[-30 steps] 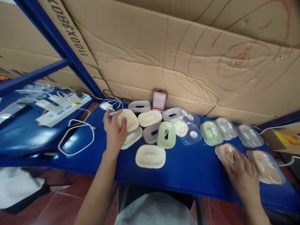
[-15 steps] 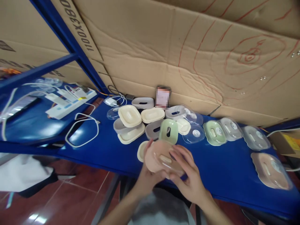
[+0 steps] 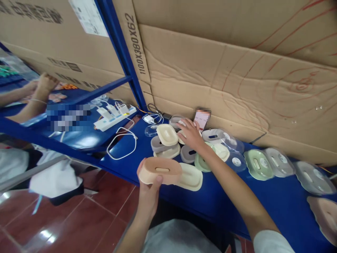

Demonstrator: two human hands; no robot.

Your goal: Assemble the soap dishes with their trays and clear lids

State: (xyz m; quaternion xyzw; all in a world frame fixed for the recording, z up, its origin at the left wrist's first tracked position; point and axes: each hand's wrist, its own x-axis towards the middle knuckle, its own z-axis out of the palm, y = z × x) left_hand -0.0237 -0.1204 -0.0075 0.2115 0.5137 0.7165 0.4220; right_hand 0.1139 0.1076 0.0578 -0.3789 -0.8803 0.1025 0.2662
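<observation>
The left hand (image 3: 149, 189) grips a pink dish (image 3: 160, 170) from below, thumb on the near edge and fingers curled round its left end, holding it level above the front edge of the blue table (image 3: 223, 200), just beside a cream dish (image 3: 190, 176). That leaves the other arm free to stretch forward. The right hand (image 3: 190, 134), fingers spread and open, rests palm down on the cluster of cream and grey dishes (image 3: 168, 142) near the cardboard wall (image 3: 210, 73).

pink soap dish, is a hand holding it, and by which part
Yes. The left hand holds the pink soap dish by its left end, thumb on the front rim. The right hand only rests on the dishes further back.
</observation>
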